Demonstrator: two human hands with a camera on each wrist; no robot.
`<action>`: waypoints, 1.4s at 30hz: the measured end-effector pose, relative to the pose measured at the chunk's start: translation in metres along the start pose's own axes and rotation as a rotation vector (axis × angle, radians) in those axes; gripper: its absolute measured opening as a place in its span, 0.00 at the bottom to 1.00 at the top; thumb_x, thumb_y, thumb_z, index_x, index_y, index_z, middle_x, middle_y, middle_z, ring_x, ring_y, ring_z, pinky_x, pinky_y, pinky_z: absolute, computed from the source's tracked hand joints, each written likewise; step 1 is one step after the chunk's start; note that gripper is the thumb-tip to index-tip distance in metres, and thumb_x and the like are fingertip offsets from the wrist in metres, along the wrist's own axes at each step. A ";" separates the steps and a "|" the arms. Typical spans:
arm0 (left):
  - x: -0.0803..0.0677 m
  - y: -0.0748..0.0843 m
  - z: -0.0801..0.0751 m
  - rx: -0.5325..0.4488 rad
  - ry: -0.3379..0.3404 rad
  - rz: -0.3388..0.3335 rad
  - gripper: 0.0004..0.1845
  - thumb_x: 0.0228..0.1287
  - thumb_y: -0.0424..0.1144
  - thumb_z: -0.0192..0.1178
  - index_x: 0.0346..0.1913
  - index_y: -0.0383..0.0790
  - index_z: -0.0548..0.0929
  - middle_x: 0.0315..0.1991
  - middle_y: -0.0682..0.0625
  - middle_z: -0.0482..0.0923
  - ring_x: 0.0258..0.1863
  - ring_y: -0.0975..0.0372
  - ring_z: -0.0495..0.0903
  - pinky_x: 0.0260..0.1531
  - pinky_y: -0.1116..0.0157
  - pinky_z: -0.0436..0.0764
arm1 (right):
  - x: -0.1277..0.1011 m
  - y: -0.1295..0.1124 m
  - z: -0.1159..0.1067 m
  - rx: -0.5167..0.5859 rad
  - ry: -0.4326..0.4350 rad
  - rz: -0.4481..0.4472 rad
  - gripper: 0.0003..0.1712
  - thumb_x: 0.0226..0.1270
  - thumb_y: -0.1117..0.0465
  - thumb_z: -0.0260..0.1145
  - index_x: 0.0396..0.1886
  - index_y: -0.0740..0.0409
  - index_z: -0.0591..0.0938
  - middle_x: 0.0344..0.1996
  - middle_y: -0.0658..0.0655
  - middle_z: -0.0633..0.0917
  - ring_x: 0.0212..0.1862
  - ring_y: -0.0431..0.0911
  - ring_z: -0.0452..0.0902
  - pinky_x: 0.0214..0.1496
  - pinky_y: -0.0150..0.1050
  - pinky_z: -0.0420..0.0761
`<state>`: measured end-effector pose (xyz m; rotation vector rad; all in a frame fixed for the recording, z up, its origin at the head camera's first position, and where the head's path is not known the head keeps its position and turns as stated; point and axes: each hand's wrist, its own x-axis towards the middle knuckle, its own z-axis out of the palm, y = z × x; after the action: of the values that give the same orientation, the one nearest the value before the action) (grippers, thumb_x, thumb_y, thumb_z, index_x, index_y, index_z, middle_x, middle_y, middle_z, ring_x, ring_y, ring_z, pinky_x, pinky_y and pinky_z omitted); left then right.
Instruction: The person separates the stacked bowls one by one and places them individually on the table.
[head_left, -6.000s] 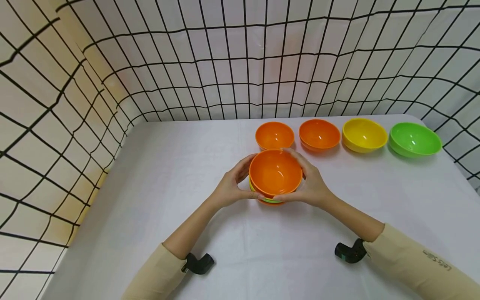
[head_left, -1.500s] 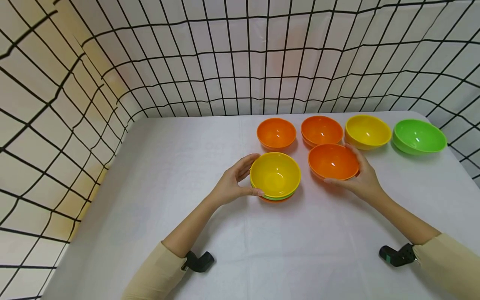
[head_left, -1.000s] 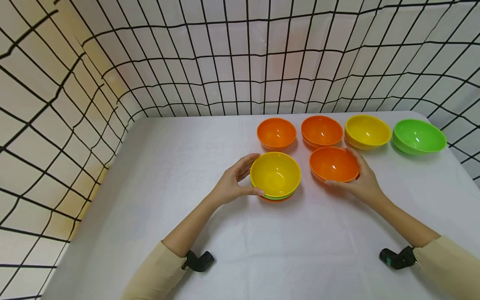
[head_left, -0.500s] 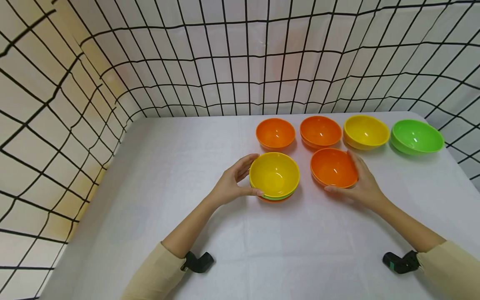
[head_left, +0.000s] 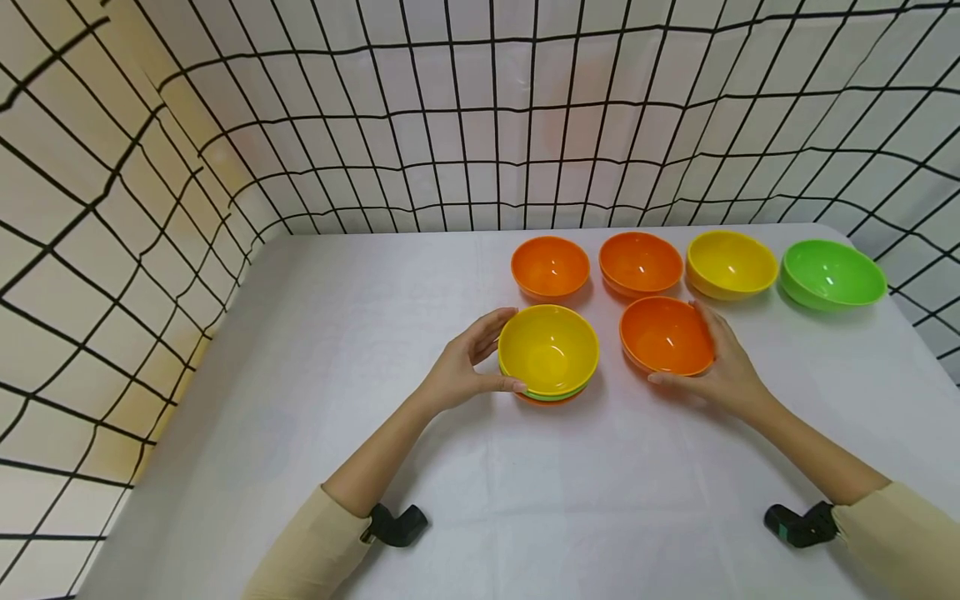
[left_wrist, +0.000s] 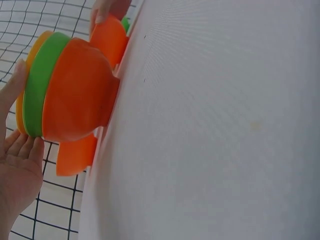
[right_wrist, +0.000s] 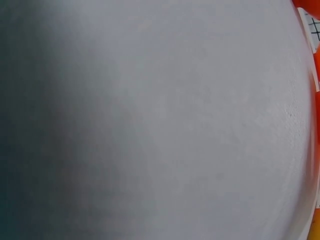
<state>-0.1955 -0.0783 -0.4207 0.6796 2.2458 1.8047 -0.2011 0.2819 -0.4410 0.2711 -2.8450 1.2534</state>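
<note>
Plainly these are light, stiff plastic bowls with glossy, rather slippery walls — unlikely to break, easy to tip, and best taken by the rim or by cupping opposite sides of the wall.

The right hand curls round the lone orange bowl, which sits on the tabletop right of centre; the fingers wrap its far right wall and the thumb lies along the near rim (whether the bowl is lifted at all I cannot tell). The right wrist view shows almost nothing but the white cloth.

The left hand holds the nested stack just to the left of that bowl, thumb on the near rim and fingers curled about the far left side. In the left wrist view the stack shows its layers — yellow inside, green in the middle, orange outermost, resting on its foot. The stack and the lone bowl stand near each other but apart.

Along the far edge runs a row: a small orange bowl, another orange bowl, a yellow bowl and a green bowl, all untouched.
</note>
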 end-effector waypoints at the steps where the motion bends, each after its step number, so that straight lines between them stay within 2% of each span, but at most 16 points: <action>1: 0.000 0.000 0.000 0.002 0.000 -0.003 0.46 0.43 0.33 0.73 0.68 0.46 0.61 0.67 0.55 0.61 0.66 0.67 0.61 0.63 0.69 0.64 | 0.000 0.000 0.000 0.003 -0.003 0.006 0.68 0.41 0.52 0.78 0.73 0.57 0.43 0.69 0.68 0.52 0.66 0.66 0.50 0.59 0.71 0.57; 8: -0.002 0.000 0.000 0.000 0.000 -0.012 0.47 0.43 0.34 0.73 0.68 0.46 0.61 0.67 0.55 0.61 0.66 0.67 0.61 0.63 0.69 0.64 | 0.000 -0.003 -0.003 0.032 -0.014 0.012 0.65 0.44 0.54 0.77 0.73 0.56 0.42 0.69 0.68 0.52 0.66 0.66 0.50 0.58 0.71 0.58; 13: -0.002 0.001 0.000 -0.003 0.003 -0.014 0.46 0.43 0.33 0.73 0.68 0.46 0.61 0.67 0.55 0.62 0.66 0.67 0.62 0.63 0.69 0.64 | 0.001 -0.008 -0.007 0.072 0.012 -0.018 0.60 0.49 0.56 0.74 0.73 0.57 0.45 0.69 0.67 0.53 0.67 0.65 0.49 0.64 0.67 0.54; 15: -0.002 0.000 0.000 -0.002 0.002 -0.011 0.46 0.43 0.33 0.73 0.68 0.46 0.61 0.67 0.55 0.62 0.66 0.67 0.62 0.63 0.69 0.64 | 0.002 -0.009 -0.009 0.099 0.016 -0.037 0.58 0.51 0.57 0.72 0.73 0.57 0.45 0.70 0.66 0.52 0.68 0.64 0.48 0.69 0.59 0.52; 17: -0.002 0.000 0.000 0.000 0.001 -0.005 0.47 0.43 0.33 0.73 0.68 0.46 0.61 0.67 0.55 0.62 0.66 0.67 0.62 0.63 0.69 0.65 | 0.002 -0.010 -0.011 0.121 0.018 -0.061 0.56 0.53 0.59 0.71 0.73 0.59 0.45 0.70 0.66 0.51 0.69 0.63 0.47 0.73 0.47 0.50; 21: -0.002 0.000 0.000 0.010 0.000 0.002 0.46 0.43 0.33 0.73 0.68 0.46 0.61 0.67 0.55 0.62 0.66 0.67 0.62 0.63 0.69 0.65 | 0.003 -0.008 -0.014 0.154 0.013 -0.088 0.54 0.56 0.62 0.68 0.73 0.58 0.43 0.71 0.65 0.49 0.70 0.60 0.44 0.71 0.27 0.46; 22: -0.002 0.000 0.000 0.011 0.000 0.001 0.46 0.43 0.33 0.73 0.68 0.46 0.61 0.67 0.55 0.62 0.66 0.67 0.61 0.63 0.69 0.64 | 0.004 -0.008 -0.014 0.160 0.014 -0.093 0.54 0.56 0.62 0.68 0.73 0.58 0.43 0.71 0.65 0.48 0.70 0.60 0.43 0.71 0.25 0.45; 25: -0.002 0.000 0.000 0.010 -0.001 -0.005 0.46 0.43 0.33 0.73 0.68 0.46 0.61 0.67 0.55 0.62 0.66 0.68 0.61 0.63 0.70 0.64 | 0.005 -0.008 -0.015 0.157 0.017 -0.092 0.53 0.57 0.62 0.67 0.73 0.56 0.44 0.71 0.64 0.49 0.70 0.60 0.43 0.73 0.40 0.45; 29: -0.001 0.000 0.000 0.008 0.000 -0.009 0.46 0.44 0.33 0.73 0.68 0.46 0.61 0.67 0.56 0.62 0.66 0.68 0.61 0.63 0.70 0.64 | 0.008 -0.013 -0.014 0.135 0.028 -0.091 0.53 0.56 0.60 0.68 0.73 0.55 0.45 0.71 0.63 0.49 0.70 0.61 0.43 0.71 0.56 0.44; 30: -0.002 0.000 0.000 0.008 0.000 -0.006 0.46 0.44 0.33 0.73 0.68 0.46 0.61 0.67 0.55 0.62 0.66 0.67 0.61 0.63 0.70 0.64 | 0.009 -0.015 -0.014 0.131 0.035 -0.098 0.53 0.56 0.61 0.68 0.73 0.55 0.45 0.71 0.63 0.50 0.70 0.60 0.44 0.71 0.55 0.44; 32: -0.001 0.000 0.000 0.008 0.000 -0.004 0.46 0.44 0.33 0.73 0.68 0.46 0.61 0.67 0.55 0.62 0.66 0.67 0.61 0.63 0.69 0.65 | 0.009 -0.020 -0.013 0.139 0.047 -0.111 0.53 0.55 0.61 0.68 0.73 0.55 0.45 0.71 0.63 0.51 0.70 0.59 0.45 0.73 0.50 0.45; 34: -0.002 0.000 0.000 0.007 0.001 -0.001 0.46 0.43 0.33 0.73 0.68 0.46 0.61 0.67 0.55 0.62 0.66 0.67 0.61 0.63 0.69 0.65 | 0.009 -0.027 -0.011 0.157 0.059 -0.133 0.53 0.55 0.63 0.68 0.73 0.54 0.46 0.71 0.62 0.52 0.71 0.57 0.46 0.74 0.40 0.46; 38: -0.002 0.000 0.000 0.004 0.003 0.001 0.47 0.43 0.33 0.73 0.68 0.46 0.61 0.67 0.55 0.62 0.66 0.67 0.61 0.63 0.69 0.65 | 0.010 -0.040 -0.008 0.211 0.066 -0.191 0.52 0.54 0.67 0.67 0.73 0.54 0.48 0.71 0.60 0.51 0.72 0.48 0.45 0.69 0.21 0.47; 42: -0.001 0.000 0.000 0.010 0.005 -0.004 0.47 0.43 0.33 0.73 0.68 0.47 0.61 0.67 0.55 0.62 0.66 0.67 0.61 0.63 0.68 0.65 | 0.011 -0.049 -0.004 0.229 0.052 -0.218 0.51 0.53 0.67 0.67 0.73 0.55 0.49 0.71 0.59 0.52 0.72 0.45 0.45 0.67 0.18 0.48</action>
<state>-0.1943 -0.0789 -0.4207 0.6732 2.2595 1.7967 -0.2039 0.2508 -0.4021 0.5281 -2.5445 1.5106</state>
